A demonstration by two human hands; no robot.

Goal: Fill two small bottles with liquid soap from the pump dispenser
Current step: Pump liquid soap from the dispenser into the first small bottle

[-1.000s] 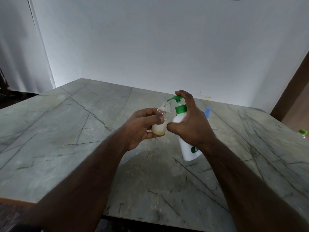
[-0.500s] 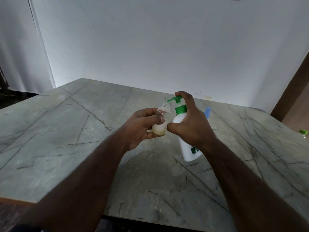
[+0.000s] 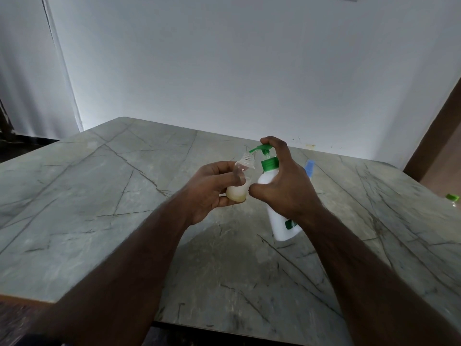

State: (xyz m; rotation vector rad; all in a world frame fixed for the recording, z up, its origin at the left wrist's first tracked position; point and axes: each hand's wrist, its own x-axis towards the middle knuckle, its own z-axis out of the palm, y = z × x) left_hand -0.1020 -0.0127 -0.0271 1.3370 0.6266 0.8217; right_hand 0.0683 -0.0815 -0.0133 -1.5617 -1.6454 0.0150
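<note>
My left hand (image 3: 212,189) grips a small clear bottle (image 3: 240,182), tilted, with pale soap in its lower part and its open neck right under the green nozzle. My right hand (image 3: 287,186) is wrapped around a white pump dispenser (image 3: 282,221) with a green collar and green pump head (image 3: 262,149). My index finger rests on top of the pump head. The dispenser leans to the left above the marble table (image 3: 124,208).
A blue object (image 3: 309,167) lies on the table behind my right hand, mostly hidden. At the far right edge stands a small bottle with a green cap (image 3: 452,198). A white wall runs behind the table, and a brown door frame stands at the right.
The pump head stands a little higher above the green collar than before. Both hands and bottles stay in nearly the same place.
</note>
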